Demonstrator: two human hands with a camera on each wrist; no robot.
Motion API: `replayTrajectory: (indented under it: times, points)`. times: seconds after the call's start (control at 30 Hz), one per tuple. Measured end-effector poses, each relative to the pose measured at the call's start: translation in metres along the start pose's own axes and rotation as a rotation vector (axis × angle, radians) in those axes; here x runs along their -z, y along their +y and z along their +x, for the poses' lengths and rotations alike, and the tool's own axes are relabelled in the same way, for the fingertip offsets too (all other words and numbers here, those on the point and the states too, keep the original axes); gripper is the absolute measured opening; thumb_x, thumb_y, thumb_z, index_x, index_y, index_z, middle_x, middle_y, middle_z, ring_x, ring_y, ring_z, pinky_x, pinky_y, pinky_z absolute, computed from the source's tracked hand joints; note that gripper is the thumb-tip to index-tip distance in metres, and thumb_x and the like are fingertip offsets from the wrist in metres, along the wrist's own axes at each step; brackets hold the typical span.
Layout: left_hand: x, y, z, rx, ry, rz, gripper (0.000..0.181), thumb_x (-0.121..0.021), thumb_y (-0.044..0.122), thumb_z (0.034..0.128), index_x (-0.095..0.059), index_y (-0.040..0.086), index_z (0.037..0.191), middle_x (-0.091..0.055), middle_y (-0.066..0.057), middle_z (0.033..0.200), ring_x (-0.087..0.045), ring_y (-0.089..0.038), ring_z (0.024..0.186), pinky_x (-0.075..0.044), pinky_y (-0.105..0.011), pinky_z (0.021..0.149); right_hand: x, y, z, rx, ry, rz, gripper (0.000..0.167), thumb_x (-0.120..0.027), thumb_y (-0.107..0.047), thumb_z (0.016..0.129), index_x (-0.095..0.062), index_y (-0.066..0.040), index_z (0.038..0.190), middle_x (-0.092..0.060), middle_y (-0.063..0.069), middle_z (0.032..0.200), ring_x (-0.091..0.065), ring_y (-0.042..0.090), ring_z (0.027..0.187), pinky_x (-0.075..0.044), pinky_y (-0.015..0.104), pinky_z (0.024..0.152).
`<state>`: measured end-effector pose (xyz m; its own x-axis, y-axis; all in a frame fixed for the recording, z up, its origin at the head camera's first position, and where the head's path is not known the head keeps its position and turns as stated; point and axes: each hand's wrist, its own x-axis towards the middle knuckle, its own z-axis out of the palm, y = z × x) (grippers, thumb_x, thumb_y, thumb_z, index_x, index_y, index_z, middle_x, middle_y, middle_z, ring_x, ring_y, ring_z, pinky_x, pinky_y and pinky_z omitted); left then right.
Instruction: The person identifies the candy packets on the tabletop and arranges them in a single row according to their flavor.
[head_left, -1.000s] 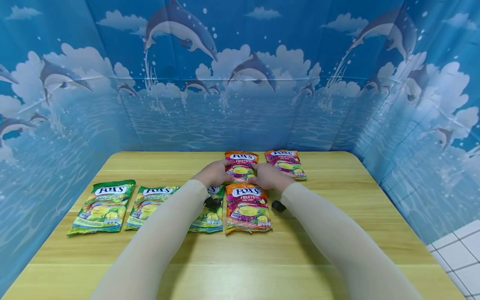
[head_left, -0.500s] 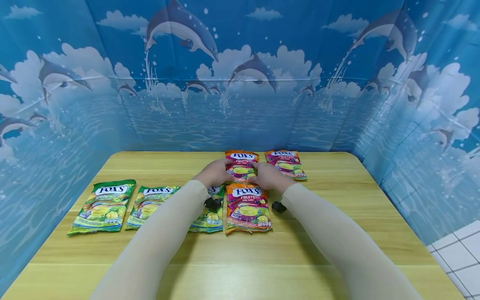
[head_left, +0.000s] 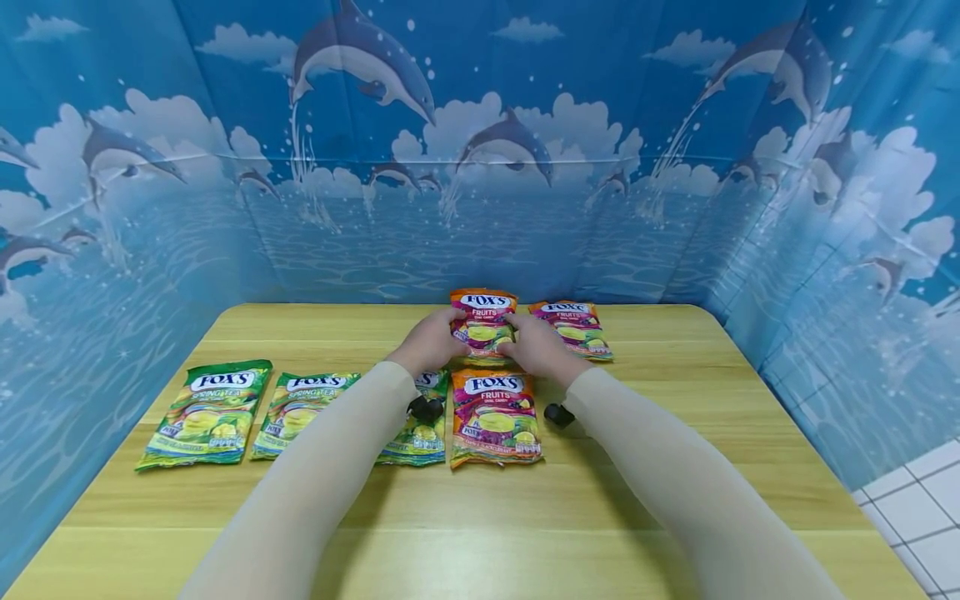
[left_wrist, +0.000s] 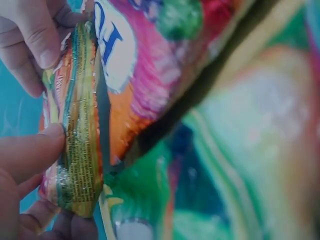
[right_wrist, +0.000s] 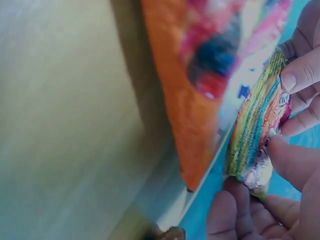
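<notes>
Both hands grip one orange and purple FOX'S Fruits bag by its two sides, at the back of the table. My left hand has its left edge and my right hand its right edge. In the left wrist view the bag is tilted, its lower end showing, with thumbs on the front and fingers behind. The right wrist view shows the same bag pinched from both sides. Just in front lies another orange Fruits bag, flat on the table.
A third Fruits bag lies right of the held one. Leftward are green Spring Tea bags and one green bag partly under the left forearm. A dolphin-print curtain stands behind the wooden table.
The held bag has risen slightly and shifted toward the back, leaving a wider gap to the Fruits bag in front. Both hands keep their grip; the other bags have not moved.
</notes>
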<state>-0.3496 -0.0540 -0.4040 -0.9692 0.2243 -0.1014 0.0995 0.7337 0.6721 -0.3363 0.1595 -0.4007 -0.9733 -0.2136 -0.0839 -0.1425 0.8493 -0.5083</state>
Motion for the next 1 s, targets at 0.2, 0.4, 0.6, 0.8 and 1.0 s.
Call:
replayTrajectory:
  times: [0.2, 0.4, 0.6, 0.8, 1.0]
  points:
    - [0.001, 0.004, -0.004, -0.045, 0.032, -0.059, 0.073, -0.082, 0.026, 0.0939, -0.048, 0.025, 0.158, -0.045, -0.007, 0.164, -0.047, -0.033, 0.146, -0.044, -0.057, 0.119, 0.009, 0.003, -0.007, 0.029, 0.087, 0.092, 0.066, -0.066, -0.038, 0.105, -0.042, -0.018, 0.163, -0.049, 0.014, 0.161, -0.059, 0.038, 0.134, -0.051, 0.055, 0.112]
    - [0.001, 0.012, -0.010, -0.117, 0.032, -0.110, 0.071, -0.080, 0.031, 0.0963, -0.047, 0.028, 0.159, -0.044, -0.005, 0.165, -0.053, -0.034, 0.142, -0.051, -0.054, 0.112, 0.021, 0.008, -0.018, 0.037, 0.109, 0.270, 0.063, -0.065, -0.037, 0.105, -0.042, -0.023, 0.163, -0.047, 0.010, 0.162, -0.054, 0.037, 0.138, -0.051, 0.057, 0.108]
    - [0.000, 0.022, -0.017, -0.149, 0.007, -0.217, 0.072, -0.079, 0.025, 0.0968, -0.045, 0.030, 0.159, -0.048, -0.004, 0.158, -0.066, -0.030, 0.109, -0.063, -0.041, 0.083, 0.037, 0.013, -0.033, 0.028, 0.087, 0.314, 0.071, -0.069, -0.039, 0.103, -0.038, -0.026, 0.165, -0.053, 0.010, 0.154, -0.064, 0.032, 0.108, -0.057, 0.044, 0.081]
    - [-0.005, 0.038, -0.025, -0.190, -0.024, -0.296, 0.085, -0.082, 0.023, 0.0946, -0.033, 0.028, 0.165, -0.044, -0.004, 0.162, -0.056, -0.029, 0.136, -0.055, -0.047, 0.109, 0.050, 0.020, -0.048, 0.039, 0.095, 0.343, 0.070, -0.071, -0.034, 0.102, -0.038, -0.031, 0.164, -0.069, 0.012, 0.118, -0.056, 0.021, 0.067, -0.050, 0.034, 0.057]
    - [-0.011, 0.052, -0.033, -0.165, -0.079, -0.370, 0.099, -0.084, 0.025, 0.0928, -0.021, 0.029, 0.169, -0.038, -0.006, 0.166, -0.049, -0.031, 0.145, -0.049, -0.051, 0.116, 0.060, 0.032, -0.067, 0.080, 0.101, 0.320, 0.069, -0.070, -0.033, 0.102, -0.039, -0.032, 0.164, -0.055, 0.008, 0.149, -0.064, 0.032, 0.107, -0.056, 0.037, 0.072]
